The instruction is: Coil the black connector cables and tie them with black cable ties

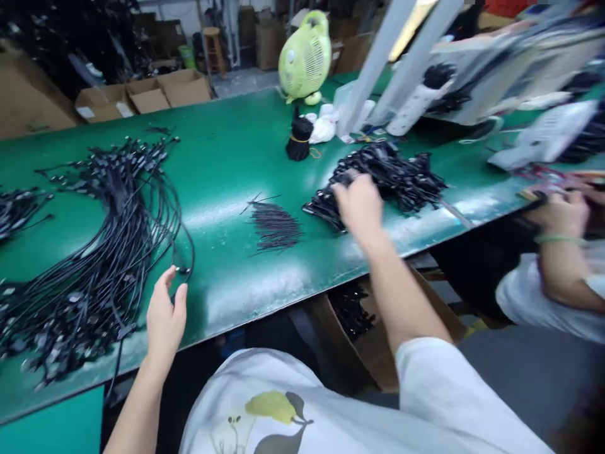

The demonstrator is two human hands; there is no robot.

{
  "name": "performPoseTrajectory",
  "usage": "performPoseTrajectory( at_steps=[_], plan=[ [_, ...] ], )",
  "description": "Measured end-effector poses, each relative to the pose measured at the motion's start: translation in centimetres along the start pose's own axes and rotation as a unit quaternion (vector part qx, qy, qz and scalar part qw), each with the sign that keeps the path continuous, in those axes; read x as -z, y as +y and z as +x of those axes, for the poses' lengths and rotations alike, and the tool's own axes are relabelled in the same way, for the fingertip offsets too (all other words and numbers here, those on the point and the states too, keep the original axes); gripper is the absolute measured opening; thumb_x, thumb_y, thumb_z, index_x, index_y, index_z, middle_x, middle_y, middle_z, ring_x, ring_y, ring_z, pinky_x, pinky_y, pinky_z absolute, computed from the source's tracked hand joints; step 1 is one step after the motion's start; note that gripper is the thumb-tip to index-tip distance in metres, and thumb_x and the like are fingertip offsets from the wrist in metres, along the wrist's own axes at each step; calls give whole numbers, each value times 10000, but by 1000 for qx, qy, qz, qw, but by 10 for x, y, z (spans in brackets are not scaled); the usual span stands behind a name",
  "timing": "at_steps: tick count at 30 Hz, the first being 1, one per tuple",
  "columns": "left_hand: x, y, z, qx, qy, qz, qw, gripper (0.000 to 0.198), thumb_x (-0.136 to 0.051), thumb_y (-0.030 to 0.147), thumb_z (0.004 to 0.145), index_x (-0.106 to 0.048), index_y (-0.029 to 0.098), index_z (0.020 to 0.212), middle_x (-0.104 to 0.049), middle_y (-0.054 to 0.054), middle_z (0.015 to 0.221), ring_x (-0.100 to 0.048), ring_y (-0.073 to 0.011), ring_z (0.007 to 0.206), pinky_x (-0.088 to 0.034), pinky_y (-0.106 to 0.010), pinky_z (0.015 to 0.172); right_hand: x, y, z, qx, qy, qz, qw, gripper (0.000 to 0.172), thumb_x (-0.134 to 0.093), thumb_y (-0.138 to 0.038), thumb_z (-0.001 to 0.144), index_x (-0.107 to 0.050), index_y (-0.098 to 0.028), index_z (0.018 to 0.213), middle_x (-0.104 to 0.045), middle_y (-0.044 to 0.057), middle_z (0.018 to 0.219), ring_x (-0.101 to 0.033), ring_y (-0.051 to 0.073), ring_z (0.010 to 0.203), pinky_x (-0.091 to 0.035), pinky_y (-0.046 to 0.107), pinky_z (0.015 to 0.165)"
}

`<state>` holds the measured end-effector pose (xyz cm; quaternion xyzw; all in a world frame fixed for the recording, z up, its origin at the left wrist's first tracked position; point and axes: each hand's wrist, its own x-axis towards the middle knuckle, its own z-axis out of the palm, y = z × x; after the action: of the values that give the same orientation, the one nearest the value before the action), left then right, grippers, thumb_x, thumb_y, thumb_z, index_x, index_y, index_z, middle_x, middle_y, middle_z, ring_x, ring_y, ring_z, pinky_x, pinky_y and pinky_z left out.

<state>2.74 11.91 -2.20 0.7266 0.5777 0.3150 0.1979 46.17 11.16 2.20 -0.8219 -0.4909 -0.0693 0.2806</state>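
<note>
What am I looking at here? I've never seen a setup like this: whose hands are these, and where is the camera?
There is no robot here, just a person working with two bare hands. The single picture comes from a camera worn on their head, looking forward and down.

Across a green table, long black cables lie on the left, thin dark strips in the middle and a dark pile on the right. A green fan stands toward the back.

The left hand is at a cable end; the right hand is at the dark pile. Whether either grips anything is hard to tell. The hand at far right belongs to someone else.
</note>
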Motion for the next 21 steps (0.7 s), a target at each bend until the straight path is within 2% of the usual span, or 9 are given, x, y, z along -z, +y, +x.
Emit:
performPoseTrajectory(
  at_steps=[3, 5, 8, 9, 11, 13, 16, 19, 21],
  plan=[
    [13, -28, -7, -21, -20, 134, 991, 482, -495, 393, 921, -475, 157, 1340, -568, -194, 1339, -538, -335, 1249, -418, -511, 1050, -23, 52, 49, 54, 91, -33, 994, 547, -396, -663, 898, -610, -164, 966, -600, 152, 809, -501, 230, 764, -326, 381, 673],
    [16, -35, -14, -31, -43, 186, 981, 475, -506, 371, 918, -485, 136, 1330, -590, -205, 1296, -564, -336, 1196, -453, -498, 1002, -45, 66, 57, 79, 104, -16, 991, 624, -400, -724, 854, -638, -151, 923, -581, 179, 737, -518, 270, 743, -308, 432, 651],
    [15, -34, -15, -36, -62, 220, 973, 383, -514, 356, 922, -547, 156, 1247, -634, -169, 1194, -581, -306, 1112, -473, -445, 948, -59, 53, 44, 95, 171, 4, 981, 710, -337, -735, 859, -624, -149, 1137, -594, 289, 1026, -552, 393, 955, -344, 530, 692],
    [15, -32, -12, -35, -63, 223, 972, 361, -514, 363, 924, -557, 164, 1223, -635, -155, 1177, -575, -296, 1099, -468, -429, 943, -58, 39, 36, 115, 165, 14, 980, 669, -337, -685, 887, -580, -168, 1234, -562, 289, 1163, -531, 414, 1065, -368, 563, 745],
    [15, -29, -5, -23, -69, 224, 972, 352, -522, 383, 922, -555, 165, 1196, -624, -143, 1167, -561, -288, 1085, -456, -411, 933, -53, 0, 17, 189, 87, 36, 977, 524, -365, -519, 944, -487, -217, 1355, -487, 234, 1345, -463, 397, 1235, -398, 585, 886],
    [15, -25, 2, 10, -108, 216, 970, 325, -533, 361, 917, -554, 149, 1162, -615, -152, 1138, -555, -295, 1067, -444, -411, 911, -50, -51, -7, 277, -4, 65, 959, 405, -377, -387, 963, -542, -219, 1292, -543, 203, 1298, -506, 359, 1209, -437, 546, 939],
    [16, -14, 2, 46, -189, 184, 964, 172, -501, 265, 924, -576, 151, 1029, -633, -112, 963, -585, -263, 942, -446, -375, 833, -61, -131, -53, 396, -146, 103, 901, 301, -410, -277, 956, -624, -220, 1160, -664, 123, 1112, -627, 262, 1016, -516, 428, 890],
    [34, 11, -17, 62, -277, -4, 959, 157, -436, 288, 951, -558, 190, 955, -599, -9, 797, -572, -164, 739, -441, -277, 702, -84, -194, -95, 525, -214, 141, 812, 393, -469, -218, 923, -543, -193, 1308, -563, 128, 1338, -557, 249, 1185, -483, 419, 966],
    [61, 28, -35, 97, -335, -212, 913, 192, -417, 333, 960, -549, 194, 966, -548, 25, 740, -518, -120, 645, -413, -241, 637, -99, -221, -101, 592, -223, 154, 759, 404, -481, -193, 916, -536, -181, 1316, -547, 133, 1361, -512, 246, 1239, -421, 444, 1034]
  ],
)
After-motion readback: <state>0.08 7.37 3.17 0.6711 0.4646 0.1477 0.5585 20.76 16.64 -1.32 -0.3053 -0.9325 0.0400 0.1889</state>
